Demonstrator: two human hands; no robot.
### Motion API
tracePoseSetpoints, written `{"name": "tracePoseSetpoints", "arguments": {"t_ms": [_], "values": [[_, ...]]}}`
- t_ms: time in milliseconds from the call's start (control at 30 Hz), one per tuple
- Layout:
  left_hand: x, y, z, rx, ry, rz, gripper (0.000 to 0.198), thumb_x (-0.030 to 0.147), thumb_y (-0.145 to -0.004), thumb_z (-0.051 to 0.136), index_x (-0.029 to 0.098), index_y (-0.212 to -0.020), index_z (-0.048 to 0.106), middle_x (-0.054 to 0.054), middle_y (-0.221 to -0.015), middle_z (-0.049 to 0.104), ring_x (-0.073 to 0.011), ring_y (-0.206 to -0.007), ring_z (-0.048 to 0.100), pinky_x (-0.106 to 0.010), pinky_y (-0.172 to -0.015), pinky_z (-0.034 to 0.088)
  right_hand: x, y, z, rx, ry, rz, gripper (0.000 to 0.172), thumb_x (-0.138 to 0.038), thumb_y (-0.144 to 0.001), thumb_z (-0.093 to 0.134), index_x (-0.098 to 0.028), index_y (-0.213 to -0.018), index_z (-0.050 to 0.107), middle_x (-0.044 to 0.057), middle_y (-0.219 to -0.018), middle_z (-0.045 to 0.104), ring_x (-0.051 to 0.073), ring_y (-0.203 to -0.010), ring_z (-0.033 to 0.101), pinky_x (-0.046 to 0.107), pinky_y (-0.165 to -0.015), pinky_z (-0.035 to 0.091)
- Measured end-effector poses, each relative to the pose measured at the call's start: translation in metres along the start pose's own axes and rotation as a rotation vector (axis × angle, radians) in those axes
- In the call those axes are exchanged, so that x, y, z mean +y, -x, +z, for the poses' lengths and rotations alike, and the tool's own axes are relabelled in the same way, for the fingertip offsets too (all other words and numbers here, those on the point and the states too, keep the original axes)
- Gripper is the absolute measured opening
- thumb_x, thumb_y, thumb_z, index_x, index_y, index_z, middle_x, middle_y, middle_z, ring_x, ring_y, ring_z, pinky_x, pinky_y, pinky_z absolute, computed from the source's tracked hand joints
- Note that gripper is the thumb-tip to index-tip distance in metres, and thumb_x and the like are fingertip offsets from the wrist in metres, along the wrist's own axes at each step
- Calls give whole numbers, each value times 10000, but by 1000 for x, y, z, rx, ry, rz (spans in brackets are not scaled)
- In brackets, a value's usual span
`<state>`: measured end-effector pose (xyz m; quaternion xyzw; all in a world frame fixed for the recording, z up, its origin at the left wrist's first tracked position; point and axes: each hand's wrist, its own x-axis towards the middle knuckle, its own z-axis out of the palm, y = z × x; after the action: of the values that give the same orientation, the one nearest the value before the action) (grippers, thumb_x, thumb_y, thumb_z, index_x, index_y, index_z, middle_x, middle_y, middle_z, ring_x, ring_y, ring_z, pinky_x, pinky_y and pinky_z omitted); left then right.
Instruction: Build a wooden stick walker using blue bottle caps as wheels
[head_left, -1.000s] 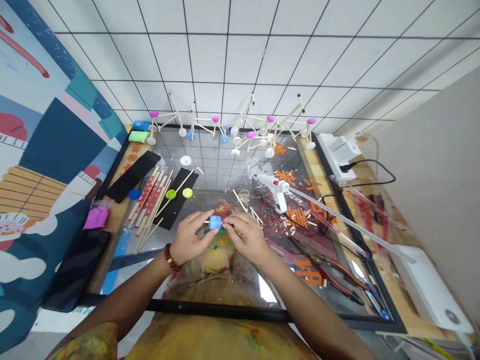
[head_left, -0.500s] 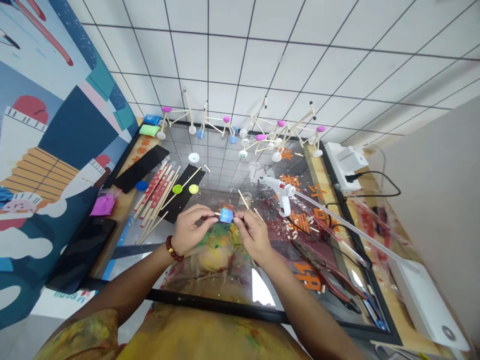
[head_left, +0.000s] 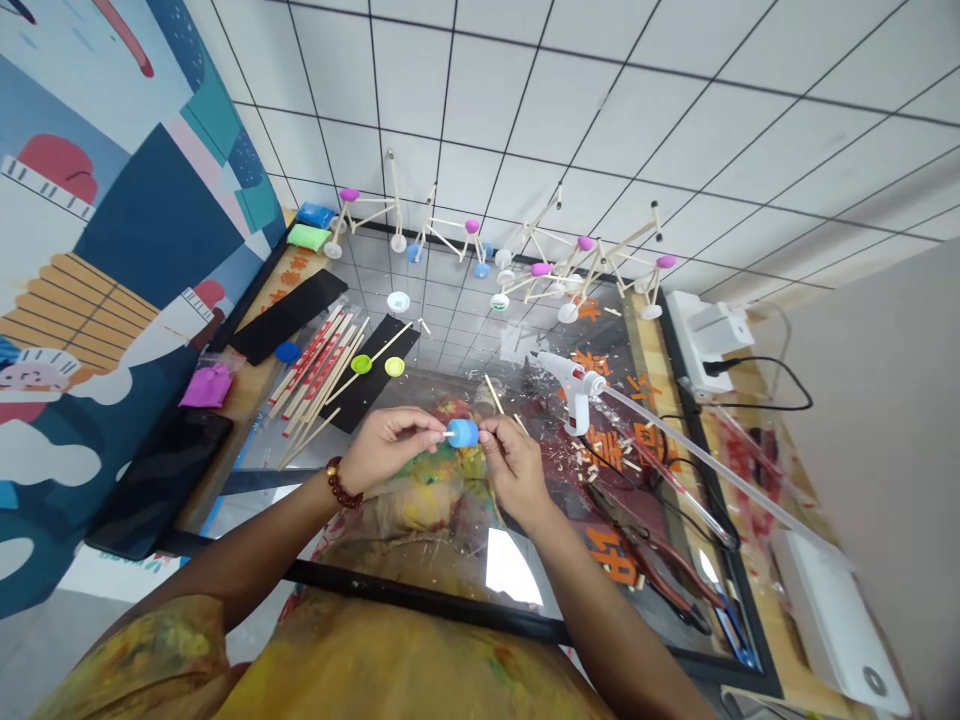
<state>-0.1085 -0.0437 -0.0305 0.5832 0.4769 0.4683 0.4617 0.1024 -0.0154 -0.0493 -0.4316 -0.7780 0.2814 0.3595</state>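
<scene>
Left hand (head_left: 397, 445), thumb and forefinger nearly closed, gripped the end of a thin pale stick (head_left: 449, 434) jutting from a blue cylinder (head_left: 463, 432); the right hand (head_left: 516, 465), also drawn to a pinch, held the cylinder's other end. Everything hung above the table (head_left: 360, 585), left of the glue gun (head_left: 576, 385) and slightly nearer the person. The cylinder looked light and fairly stiff, its smooth curve liable to slip or roll; the stick seemed snappable if bent, so gripping it close to the cylinder appeared safest.
</scene>
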Motion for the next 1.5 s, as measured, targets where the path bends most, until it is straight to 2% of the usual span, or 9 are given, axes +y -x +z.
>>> {"name": "tracePoseSetpoints", "arguments": {"t_ms": [567, 667, 800, 900, 1067, 1267, 1333, 1433, 1500], "values": [[-5, 7, 4, -29, -379, 190, 117, 134, -918, 441, 189, -831, 498, -17, -791, 541, -147, -717, 520, -277, -683, 406, -3, 3, 5, 18, 2, -44, 154, -243, -979, 479, -223, -868, 585, 28, -798, 656, 182, -761, 599, 308, -698, 438], [-5, 8, 3, -95, -267, 125, 145, 207, -953, 420, 195, -815, 463, -9, -773, 516, -145, -697, 508, -287, -683, 407, -5, 3, 5, 17, -53, -61, 141, -234, -979, 482, -223, -891, 592, 27, -811, 647, 176, -769, 595, 299, -697, 440], [-7, 8, 4, -241, 148, -92, 225, 380, -965, 460, 191, -842, 467, -4, -741, 548, -134, -660, 529, -283, -660, 431, -5, 2, 4, -37, -202, -25, 164, -269, -990, 467, -227, -896, 595, 12, -803, 617, 160, -746, 572, 280, -688, 438], [-11, 7, 6, -134, 415, -241, 238, 411, -915, 521, 195, -838, 457, 21, -687, 530, -113, -591, 504, -251, -577, 413, -1, 3, 6, -87, -352, 122, 245, -390, -996, 451, -231, -866, 583, -3, -751, 566, 155, -685, 531, 274, -645, 429], [-8, 1, 7, 135, 553, -336, 225, 355, -817, 561, 206, -762, 401, 55, -712, 458, -70, -494, 463, -204, -448, 337, 6, 2, 11, 22, -614, 361, 387, -573, -956, 423, -240, -769, 480, -21, -654, 451, 154, -604, 451, 275, -580, 407], [-1, 1, 5, 78, 554, -350, 476, 533, -922, 501, 178, -619, 412, 62, -532, 386, -37, -393, 317, -184, -380, 183, 12, 3, 13, -50, -589, 412, 480, -606, -958, 420, -229, -665, 466, -21, -622, 450, 138, -569, 417, 263, -543, 375], [-1, 0, 5, 59, 566, -342, 440, 500, -902, 572, 163, -636, 473, 53, -545, 438, -36, -407, 367, -180, -390, 250, 13, 5, 14, -65, -547, 436, 488, -605, -965, 416, -225, -665, 478, -25, -621, 452, 131, -561, 408, 253, -528, 361], [-4, 0, 7, 85, 539, -309, 284, 419, -832, 698, 146, -820, 623, 4, -707, 621, -58, -494, 517, -197, -463, 421, 10, 5, 14, -68, -517, 450, 486, -596, -966, 437, -218, -664, 486, -32, -621, 454, 120, -555, 399, 242, -519, 341], [-6, 0, 9, 95, 493, -303, 291, 380, -782, 757, 143, -922, 666, -19, -784, 680, -66, -524, 560, -206, -496, 476, 6, 4, 13, -59, -483, 442, 492, -591, -967, 442, -215, -653, 485, -35, -611, 452, 114, -548, 392, 240, -518, 335]]}}
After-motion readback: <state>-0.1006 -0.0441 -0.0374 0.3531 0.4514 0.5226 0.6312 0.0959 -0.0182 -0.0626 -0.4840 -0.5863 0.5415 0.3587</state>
